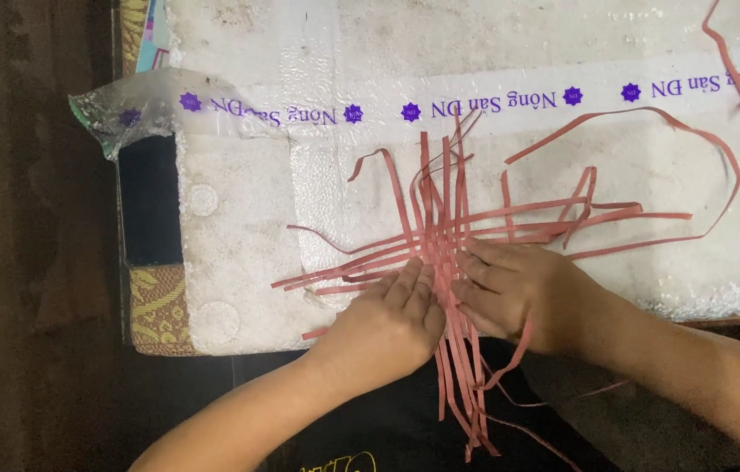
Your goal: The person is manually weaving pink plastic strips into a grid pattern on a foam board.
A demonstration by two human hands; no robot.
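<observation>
Red strips [440, 229] lie crossed in a flat woven patch on the white foam lid [239, 253], near its 6 o'clock edge. My left hand [392, 319] rests palm down on the patch from 7 o'clock; its fingers [414, 281] are extended flat and close together, clenched on nothing, pressing the strips that fan out toward 9 o'clock. My right hand [518, 293] lies flat from 4 o'clock, fingers [479, 262] spread and released, tips on the crossing point and touching the left fingertips. The woven centre sits directly under and just beyond both sets of fingertips, at their 12 o'clock. Loose strip ends run toward 12, 3 and 9 o'clock, and a bundle hangs off the lid edge between my wrists toward 6 o'clock. A band of clear printed tape [492, 100] crosses the lid at 12 o'clock. A dark phone [150, 199] lies at 9 o'clock, well apart.
</observation>
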